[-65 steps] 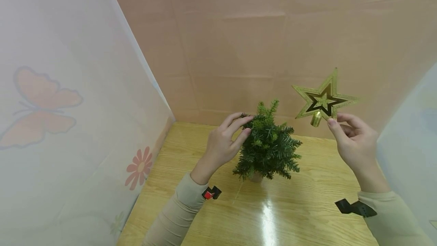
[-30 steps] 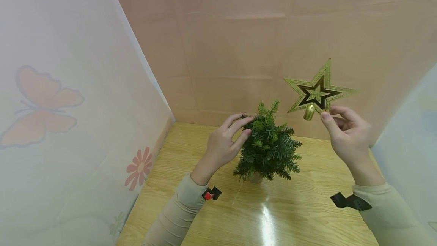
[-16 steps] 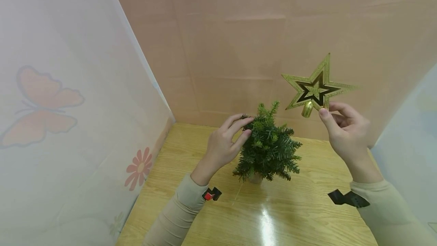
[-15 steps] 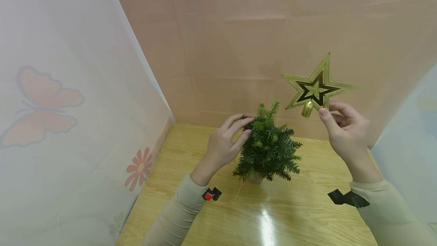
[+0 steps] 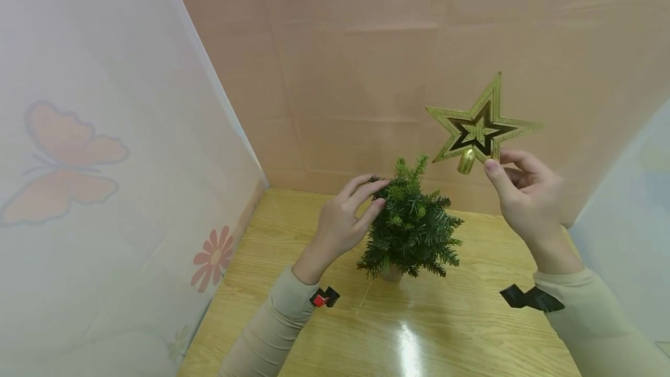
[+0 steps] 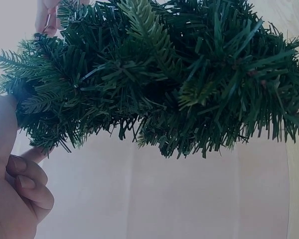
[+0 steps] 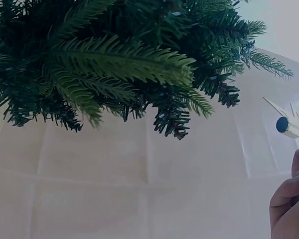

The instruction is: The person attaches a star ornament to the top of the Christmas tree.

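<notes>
A small green artificial Christmas tree (image 5: 413, 226) stands upright on the wooden table. At its upper left side my left hand (image 5: 340, 217) grips the branches between thumb and fingers. In the left wrist view the tree (image 6: 159, 74) hides part of those fingers. Up and to the right of the treetop, my right hand (image 5: 531, 191) pinches a gold star tree topper (image 5: 478, 127) by a lower point. The star's short tube socket (image 5: 466, 162) points downward, apart from the tree. From the right wrist, the socket's dark hollow end (image 7: 283, 124) faces the camera.
The wooden table (image 5: 460, 319) carries a bright light reflection in front of the tree. Behind it rises a creased tan backdrop (image 5: 356, 74). At left stands a pale panel (image 5: 131, 162) printed with a butterfly and flowers; another pale panel (image 5: 633, 214) closes the right.
My right hand has lifted the star and brought it leftward, closer above the tree. My left hand and the tree have stayed in place.
</notes>
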{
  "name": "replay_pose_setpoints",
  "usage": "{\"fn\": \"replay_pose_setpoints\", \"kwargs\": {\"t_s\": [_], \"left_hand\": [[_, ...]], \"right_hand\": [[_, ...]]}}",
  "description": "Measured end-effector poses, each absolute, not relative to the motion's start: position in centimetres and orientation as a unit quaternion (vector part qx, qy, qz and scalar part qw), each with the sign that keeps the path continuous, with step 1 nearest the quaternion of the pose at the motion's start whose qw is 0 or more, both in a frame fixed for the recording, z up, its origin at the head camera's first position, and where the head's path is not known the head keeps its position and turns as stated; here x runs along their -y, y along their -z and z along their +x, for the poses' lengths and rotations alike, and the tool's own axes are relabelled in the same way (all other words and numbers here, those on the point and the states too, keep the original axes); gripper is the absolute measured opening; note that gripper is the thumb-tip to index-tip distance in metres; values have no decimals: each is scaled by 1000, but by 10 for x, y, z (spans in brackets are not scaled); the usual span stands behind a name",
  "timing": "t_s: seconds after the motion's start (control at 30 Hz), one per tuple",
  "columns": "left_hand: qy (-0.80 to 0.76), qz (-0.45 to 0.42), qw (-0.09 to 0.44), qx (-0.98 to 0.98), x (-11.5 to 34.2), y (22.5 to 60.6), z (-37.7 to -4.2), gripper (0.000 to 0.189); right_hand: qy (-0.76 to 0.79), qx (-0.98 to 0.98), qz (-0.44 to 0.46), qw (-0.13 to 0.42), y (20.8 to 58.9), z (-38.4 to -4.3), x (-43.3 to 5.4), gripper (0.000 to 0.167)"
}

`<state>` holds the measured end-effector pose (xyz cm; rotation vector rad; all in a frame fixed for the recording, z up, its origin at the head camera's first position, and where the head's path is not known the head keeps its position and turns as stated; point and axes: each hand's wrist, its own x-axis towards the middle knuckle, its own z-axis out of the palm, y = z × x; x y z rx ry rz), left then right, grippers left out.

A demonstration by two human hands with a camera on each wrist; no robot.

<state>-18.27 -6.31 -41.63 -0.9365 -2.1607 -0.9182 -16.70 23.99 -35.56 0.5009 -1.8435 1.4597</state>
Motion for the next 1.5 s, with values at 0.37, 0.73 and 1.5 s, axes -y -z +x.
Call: {"fn": "replay_pose_setpoints", "kwargs": {"t_s": [0.37,0.73,1.5], "left_hand": [[358,-358,291,812,54,429,-187,47],[359,-364,289,809,45,439,-189,47],[383,-371,281,798,23,458,-195,48]], "right_hand": [[-577,708,199,355,354,-168,-240,12],[-585,711,183,345,356,-167,-241,13],[-610,691,182,342,354,-170,-240,11]]}}
